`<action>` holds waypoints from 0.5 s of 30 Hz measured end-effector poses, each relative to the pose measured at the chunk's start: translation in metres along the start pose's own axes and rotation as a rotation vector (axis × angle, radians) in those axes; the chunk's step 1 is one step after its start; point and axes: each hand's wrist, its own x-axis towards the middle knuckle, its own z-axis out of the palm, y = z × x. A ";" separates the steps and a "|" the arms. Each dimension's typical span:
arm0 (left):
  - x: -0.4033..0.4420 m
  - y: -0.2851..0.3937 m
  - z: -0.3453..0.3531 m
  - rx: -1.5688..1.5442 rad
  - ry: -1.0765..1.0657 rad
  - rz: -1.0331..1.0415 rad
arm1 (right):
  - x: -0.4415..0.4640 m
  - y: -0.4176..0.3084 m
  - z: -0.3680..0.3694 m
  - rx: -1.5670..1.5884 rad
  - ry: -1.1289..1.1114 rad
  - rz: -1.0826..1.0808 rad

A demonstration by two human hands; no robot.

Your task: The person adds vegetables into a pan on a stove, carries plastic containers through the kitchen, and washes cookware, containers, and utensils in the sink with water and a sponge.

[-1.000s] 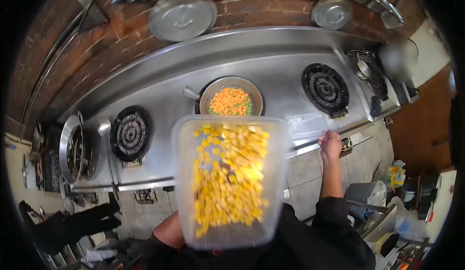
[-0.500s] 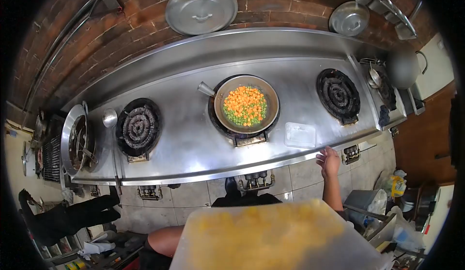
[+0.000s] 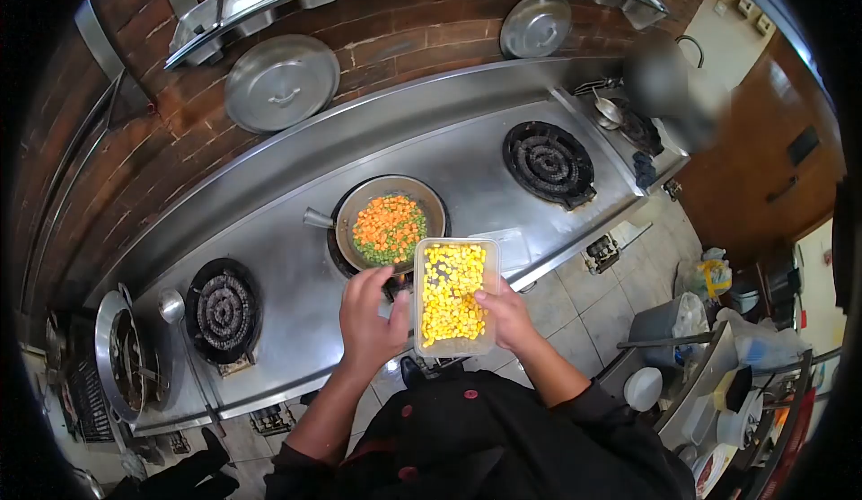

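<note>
My right hand (image 3: 507,318) grips the right side of a clear plastic container (image 3: 493,271), its thumb over the rim. Yellow corn kernels (image 3: 453,298) fill much of the container, which is close in front of my body. Just left of it, my left hand (image 3: 370,319) is open with fingers apart, holding nothing. Beyond my hands, a frying pan (image 3: 437,206) sits on the middle burner, its handle pointing left. Diced carrots and green peas (image 3: 388,228) lie in the pan. The container hides a little of the pan's lower right edge.
A second clear plastic container (image 3: 514,247) lies on the steel counter, partly covered. Bare burners stand left (image 3: 223,310) and right (image 3: 549,164). A long ladle (image 3: 172,306) rests by a large wok (image 3: 112,356). Another person's dark-clothed legs (image 3: 193,473) show at lower left.
The corn container has moved down and away from the camera. My right hand, free near the counter edge before, now grips it. My left hand has come into view, and the camera has turned.
</note>
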 end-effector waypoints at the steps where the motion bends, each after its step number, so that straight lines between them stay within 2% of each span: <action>1: 0.013 0.012 -0.006 0.464 0.027 0.291 | 0.003 0.006 -0.007 0.002 -0.001 0.000; 2: 0.020 0.008 0.013 0.354 -0.189 0.409 | 0.009 0.012 -0.005 -0.099 0.022 -0.055; 3: 0.025 0.009 0.023 0.386 -0.239 0.427 | 0.013 0.016 -0.001 -0.200 0.054 -0.117; 4: 0.025 0.004 0.028 0.399 -0.292 0.358 | 0.013 0.018 0.001 -0.217 0.076 -0.126; 5: 0.038 -0.005 0.041 0.429 -0.242 0.356 | 0.023 0.018 0.009 -0.231 0.044 -0.123; 7: 0.072 -0.027 0.057 0.451 -0.215 0.364 | 0.046 0.021 0.006 -0.263 0.121 -0.195; 10: 0.120 -0.048 0.054 0.409 -0.559 0.262 | 0.101 0.008 0.009 -0.295 0.230 -0.271; 11: 0.133 -0.056 0.052 0.423 -0.666 0.209 | 0.127 0.006 0.005 -0.400 0.264 -0.304; 12: 0.143 -0.076 0.058 0.397 -0.579 0.237 | 0.164 0.003 0.003 -0.496 0.295 -0.346; 14: 0.170 -0.092 0.049 0.391 -0.594 0.238 | 0.210 0.008 0.003 -0.564 0.181 -0.347; 15: 0.183 -0.100 0.045 0.374 -0.605 0.230 | 0.223 0.014 0.010 -0.566 0.279 -0.379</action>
